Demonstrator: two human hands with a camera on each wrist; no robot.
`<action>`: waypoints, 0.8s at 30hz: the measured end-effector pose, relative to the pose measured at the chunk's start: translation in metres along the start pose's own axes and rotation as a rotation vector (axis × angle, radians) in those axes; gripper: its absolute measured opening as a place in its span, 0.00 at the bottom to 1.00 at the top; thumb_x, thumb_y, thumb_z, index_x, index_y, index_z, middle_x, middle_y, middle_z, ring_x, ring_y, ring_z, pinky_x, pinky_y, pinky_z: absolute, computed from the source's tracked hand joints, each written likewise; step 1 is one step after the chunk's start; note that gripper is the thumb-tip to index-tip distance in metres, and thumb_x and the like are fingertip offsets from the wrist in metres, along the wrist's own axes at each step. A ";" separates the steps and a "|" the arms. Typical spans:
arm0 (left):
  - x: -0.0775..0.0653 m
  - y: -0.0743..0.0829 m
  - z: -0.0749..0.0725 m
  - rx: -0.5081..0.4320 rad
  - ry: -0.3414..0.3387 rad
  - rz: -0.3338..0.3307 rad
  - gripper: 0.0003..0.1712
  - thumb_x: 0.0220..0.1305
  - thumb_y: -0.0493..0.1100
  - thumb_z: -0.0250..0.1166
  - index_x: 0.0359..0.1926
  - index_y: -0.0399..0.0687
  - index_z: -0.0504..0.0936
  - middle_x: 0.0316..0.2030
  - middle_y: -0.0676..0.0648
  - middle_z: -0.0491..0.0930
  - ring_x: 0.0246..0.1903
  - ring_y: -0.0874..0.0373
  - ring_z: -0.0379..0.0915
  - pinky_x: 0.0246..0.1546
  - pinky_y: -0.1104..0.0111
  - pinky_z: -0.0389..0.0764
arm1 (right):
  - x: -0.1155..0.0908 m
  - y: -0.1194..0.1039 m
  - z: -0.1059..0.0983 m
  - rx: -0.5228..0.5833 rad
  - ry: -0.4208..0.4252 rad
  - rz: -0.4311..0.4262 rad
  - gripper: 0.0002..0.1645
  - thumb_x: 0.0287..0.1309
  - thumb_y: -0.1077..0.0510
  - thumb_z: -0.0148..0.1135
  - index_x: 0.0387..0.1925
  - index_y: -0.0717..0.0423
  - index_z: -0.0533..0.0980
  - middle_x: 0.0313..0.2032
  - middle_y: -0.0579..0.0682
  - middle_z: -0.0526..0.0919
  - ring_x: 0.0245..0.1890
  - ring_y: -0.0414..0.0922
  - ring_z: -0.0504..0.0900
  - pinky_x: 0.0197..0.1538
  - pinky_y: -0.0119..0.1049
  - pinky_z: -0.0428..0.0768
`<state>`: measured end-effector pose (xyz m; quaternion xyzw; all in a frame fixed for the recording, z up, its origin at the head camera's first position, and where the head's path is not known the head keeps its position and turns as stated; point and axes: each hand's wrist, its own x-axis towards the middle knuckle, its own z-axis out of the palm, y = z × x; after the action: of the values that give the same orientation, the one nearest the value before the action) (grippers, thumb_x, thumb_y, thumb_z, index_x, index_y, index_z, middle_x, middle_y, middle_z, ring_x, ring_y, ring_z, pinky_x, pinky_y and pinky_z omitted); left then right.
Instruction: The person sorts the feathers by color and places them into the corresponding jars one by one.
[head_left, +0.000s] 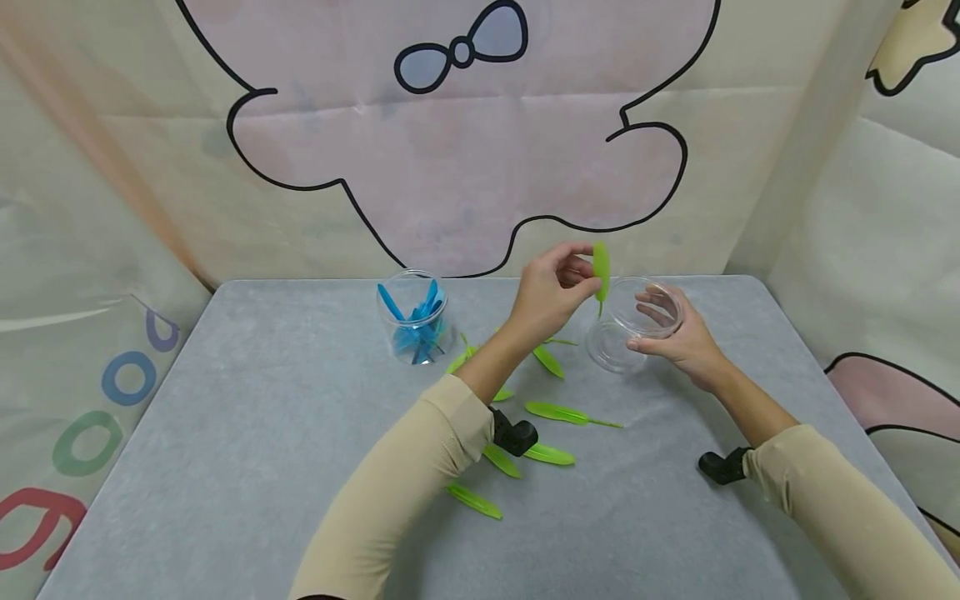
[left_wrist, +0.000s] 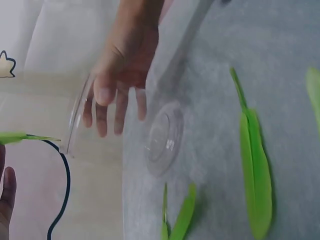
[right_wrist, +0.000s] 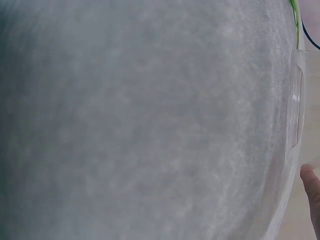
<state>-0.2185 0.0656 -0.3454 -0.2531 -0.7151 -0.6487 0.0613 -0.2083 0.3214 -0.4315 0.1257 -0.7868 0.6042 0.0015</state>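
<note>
Now, your left hand [head_left: 557, 285] pinches a green feather [head_left: 602, 271], stem [head_left: 600, 309] down, just beside the clear jar [head_left: 626, 313] | your right hand [head_left: 687, 346] holds that jar at its side | best to pinch softly so nothing bends, and aim the stem at the jar's middle

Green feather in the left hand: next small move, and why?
Probably bring the green feather over the mouth of the clear jar and lower it: the left hand pinches it quill-down near the rim, and the right hand holds the jar.
</note>
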 end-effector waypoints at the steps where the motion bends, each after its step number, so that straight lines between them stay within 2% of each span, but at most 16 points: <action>1: 0.001 0.001 0.002 -0.009 0.006 0.008 0.19 0.61 0.29 0.68 0.54 0.36 0.80 0.35 0.43 0.83 0.33 0.60 0.81 0.38 0.73 0.81 | 0.000 0.000 0.000 -0.004 -0.001 -0.001 0.53 0.49 0.74 0.72 0.72 0.53 0.55 0.67 0.60 0.64 0.69 0.50 0.66 0.53 0.24 0.76; 5: 0.006 0.002 0.011 -0.031 0.021 0.032 0.19 0.60 0.28 0.69 0.53 0.34 0.80 0.35 0.42 0.83 0.33 0.59 0.81 0.38 0.74 0.81 | 0.000 0.001 0.000 -0.005 -0.004 -0.003 0.52 0.50 0.74 0.72 0.71 0.52 0.56 0.65 0.52 0.66 0.69 0.50 0.66 0.54 0.25 0.76; 12: 0.012 0.000 0.021 -0.024 0.044 0.029 0.18 0.60 0.27 0.69 0.52 0.36 0.80 0.35 0.42 0.84 0.33 0.61 0.80 0.39 0.76 0.81 | -0.001 -0.001 0.000 -0.003 -0.004 0.000 0.52 0.50 0.74 0.71 0.72 0.51 0.55 0.68 0.65 0.60 0.69 0.49 0.65 0.53 0.25 0.76; 17: 0.015 -0.002 0.029 -0.029 0.058 0.017 0.18 0.60 0.28 0.69 0.52 0.36 0.81 0.35 0.42 0.83 0.32 0.63 0.80 0.39 0.76 0.80 | -0.002 -0.001 0.000 -0.034 -0.009 0.013 0.52 0.52 0.73 0.71 0.72 0.52 0.54 0.69 0.68 0.59 0.69 0.50 0.65 0.53 0.23 0.76; 20: 0.017 -0.002 0.032 -0.035 0.061 0.024 0.18 0.61 0.29 0.69 0.52 0.36 0.81 0.35 0.42 0.83 0.32 0.63 0.79 0.39 0.77 0.80 | -0.002 -0.001 0.000 -0.024 -0.009 0.001 0.52 0.51 0.73 0.71 0.72 0.51 0.55 0.69 0.67 0.59 0.68 0.48 0.66 0.53 0.23 0.76; 24: 0.016 0.005 0.033 -0.048 0.057 0.025 0.17 0.61 0.29 0.68 0.52 0.36 0.81 0.36 0.41 0.84 0.33 0.60 0.80 0.38 0.77 0.80 | -0.002 0.001 0.000 0.023 -0.013 -0.026 0.51 0.50 0.76 0.70 0.70 0.49 0.57 0.68 0.67 0.59 0.64 0.38 0.69 0.52 0.24 0.77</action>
<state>-0.2227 0.1021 -0.3393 -0.2448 -0.6943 -0.6716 0.0834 -0.2070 0.3221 -0.4325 0.1398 -0.7783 0.6122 0.0030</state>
